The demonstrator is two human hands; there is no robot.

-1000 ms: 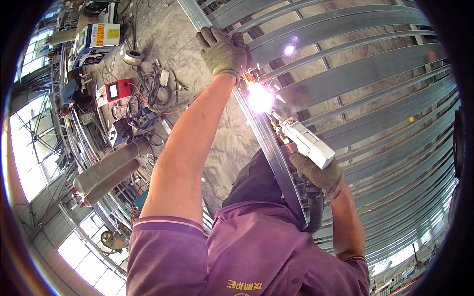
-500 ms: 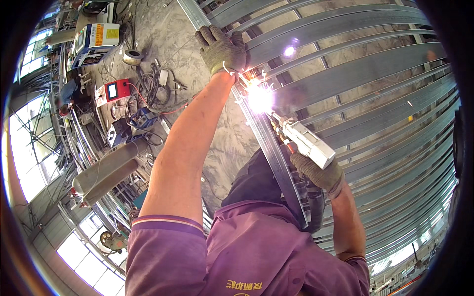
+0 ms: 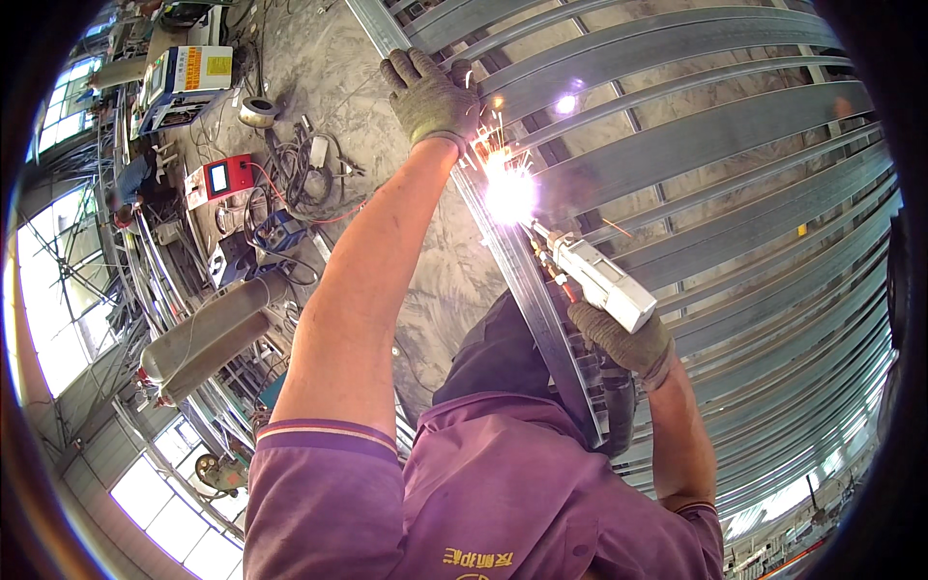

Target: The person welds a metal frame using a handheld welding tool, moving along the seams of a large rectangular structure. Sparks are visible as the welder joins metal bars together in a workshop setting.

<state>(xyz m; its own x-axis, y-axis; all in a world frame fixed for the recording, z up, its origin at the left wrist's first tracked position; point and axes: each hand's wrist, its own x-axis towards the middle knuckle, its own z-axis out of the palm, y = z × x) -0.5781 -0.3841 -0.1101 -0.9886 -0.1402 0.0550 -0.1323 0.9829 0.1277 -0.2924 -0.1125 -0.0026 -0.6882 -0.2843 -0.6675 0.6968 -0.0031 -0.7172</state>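
Note:
My left hand [image 3: 432,100], in a dark knit glove, lies open on the upper part of a long galvanised steel rail [image 3: 546,324], fingers stretched over it. In my right hand [image 3: 626,343], also gloved, is a handheld welding torch [image 3: 604,286] with a white boxy body, its fingers wrapped round the lower side. The torch's tip points up and left into a glaring white-violet flash [image 3: 509,196] at the rail's edge, just below my left wrist. The glare hides the joint itself. Several parallel steel slats [image 3: 667,159] meet the rail from the right.
On the concrete floor to the left are a red box with a screen [image 3: 218,180], coiled cables [image 3: 302,164], a roll [image 3: 258,113] and a white-and-blue machine [image 3: 189,77]. Grey gas cylinders [image 3: 213,329] lie lower left. Another person [image 3: 135,181] is at the far left.
The sparks now spray upward in a taller orange plume, with one streak flying off to the right. The flash, torch and both hands stay almost in place.

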